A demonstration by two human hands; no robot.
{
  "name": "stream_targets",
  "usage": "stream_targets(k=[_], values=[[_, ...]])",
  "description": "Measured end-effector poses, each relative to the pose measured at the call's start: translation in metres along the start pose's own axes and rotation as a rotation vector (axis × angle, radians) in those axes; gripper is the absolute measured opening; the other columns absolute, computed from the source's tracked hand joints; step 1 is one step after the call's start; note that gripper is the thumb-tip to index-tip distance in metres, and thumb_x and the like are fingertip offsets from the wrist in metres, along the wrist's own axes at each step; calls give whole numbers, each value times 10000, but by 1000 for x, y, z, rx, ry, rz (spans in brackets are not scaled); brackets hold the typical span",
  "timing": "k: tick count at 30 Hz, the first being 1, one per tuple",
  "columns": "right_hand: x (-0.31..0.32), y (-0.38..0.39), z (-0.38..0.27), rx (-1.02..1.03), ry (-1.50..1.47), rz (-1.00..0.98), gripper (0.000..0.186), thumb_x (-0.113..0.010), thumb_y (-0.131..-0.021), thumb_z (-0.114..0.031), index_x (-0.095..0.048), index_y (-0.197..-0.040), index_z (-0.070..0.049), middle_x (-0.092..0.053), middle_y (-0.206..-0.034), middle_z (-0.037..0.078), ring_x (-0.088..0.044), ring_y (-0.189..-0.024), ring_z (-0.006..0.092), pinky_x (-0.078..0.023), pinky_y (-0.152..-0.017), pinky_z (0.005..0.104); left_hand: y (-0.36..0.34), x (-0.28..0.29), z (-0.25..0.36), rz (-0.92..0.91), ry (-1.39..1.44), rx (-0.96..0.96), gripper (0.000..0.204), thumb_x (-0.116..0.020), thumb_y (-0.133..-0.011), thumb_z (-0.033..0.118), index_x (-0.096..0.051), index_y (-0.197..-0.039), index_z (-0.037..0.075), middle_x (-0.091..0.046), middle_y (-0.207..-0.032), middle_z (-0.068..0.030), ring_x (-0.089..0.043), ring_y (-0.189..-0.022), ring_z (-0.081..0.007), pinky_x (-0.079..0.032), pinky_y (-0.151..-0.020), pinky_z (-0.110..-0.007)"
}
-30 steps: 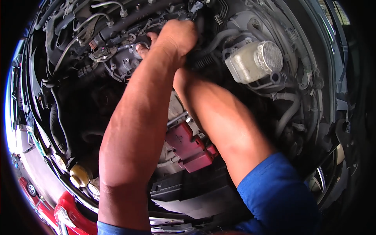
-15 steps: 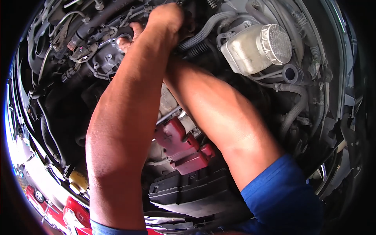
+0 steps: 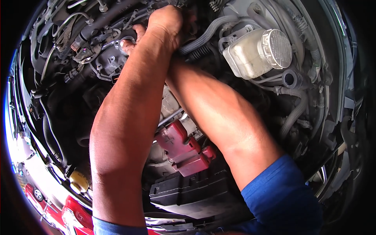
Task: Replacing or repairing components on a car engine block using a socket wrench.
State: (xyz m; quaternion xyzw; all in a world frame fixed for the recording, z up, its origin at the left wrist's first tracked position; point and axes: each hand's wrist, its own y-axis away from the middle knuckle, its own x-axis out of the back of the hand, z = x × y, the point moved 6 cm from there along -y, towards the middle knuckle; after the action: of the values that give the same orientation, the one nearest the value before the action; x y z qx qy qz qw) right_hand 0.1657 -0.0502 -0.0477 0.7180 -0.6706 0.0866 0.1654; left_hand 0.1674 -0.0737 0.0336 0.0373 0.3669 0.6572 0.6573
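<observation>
My left hand (image 3: 166, 23) is curled among hoses and wiring at the top of the engine bay; its fingertips and anything in them are hidden. My right hand (image 3: 129, 46) reaches beneath my left forearm, most of it covered. Its visible fingers are apart and bent, touching the engine near a dark metal housing (image 3: 109, 62) with small fittings. A braided hose (image 3: 199, 37) runs just right of my left hand, and wiring in ribbed sleeves (image 3: 133, 19) lies to its left.
A translucent reservoir (image 3: 246, 56) with a round cap sits at right. A red terminal cover (image 3: 178, 150) and black box (image 3: 184, 196) lie between and below my forearms. A yellowish cap (image 3: 78, 180) is at lower left. Red cars (image 3: 74, 211) stand beyond the bay's left edge.
The whole view has shifted slightly, so both hands and nearby parts appear a little higher and further left than a second ago. My hands stay at about the same engine parts.
</observation>
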Motion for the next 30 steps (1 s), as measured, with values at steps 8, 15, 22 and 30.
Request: stream_targets(k=[8, 15, 22, 30], values=[[0, 20, -19, 80, 232, -3, 597, -667, -860, -330, -415, -1350, -102, -583, -1202, 174, -535, -1130, 316, -394, -988, 428, 71, 5, 47, 185, -1153, -751, 316, -494, -886, 233, -679, -976, -7, -677, -946, -241, -658, -907, -399, -517, -856, -433], [-7, 18, -25, -1, -378, -155, 517, -698, -818, -145, -432, -1255, -70, -589, -1001, 92, -551, -890, 157, -494, -794, 349, 152, 87, 36, 265, -1280, -1088, 335, -607, -812, 47, -582, -1135, -36, -601, -1133, -203, -563, -1045, -386, -458, -912, -428], [-7, 15, -20, -11, -456, -174, 523, -718, -826, -162, -425, -1252, -83, -588, -1021, 106, -558, -894, 189, -505, -761, 352, 144, 119, 0, 306, -1406, -1004, 535, -640, -770, 144, -506, -1245, -62, -562, -1199, -238, -516, -1153, -385, -378, -1017, -475], [-3, 8, -21, 7, -130, -132, 511, -686, -862, -191, -410, -1278, -85, -608, -1011, 97, -574, -872, 173, -498, -753, 337, 138, 118, -15, 320, -1468, -859, 669, -631, -783, 192, -387, -1367, -24, -487, -1304, -208, -444, -1234, -371, -289, -1081, -514]])
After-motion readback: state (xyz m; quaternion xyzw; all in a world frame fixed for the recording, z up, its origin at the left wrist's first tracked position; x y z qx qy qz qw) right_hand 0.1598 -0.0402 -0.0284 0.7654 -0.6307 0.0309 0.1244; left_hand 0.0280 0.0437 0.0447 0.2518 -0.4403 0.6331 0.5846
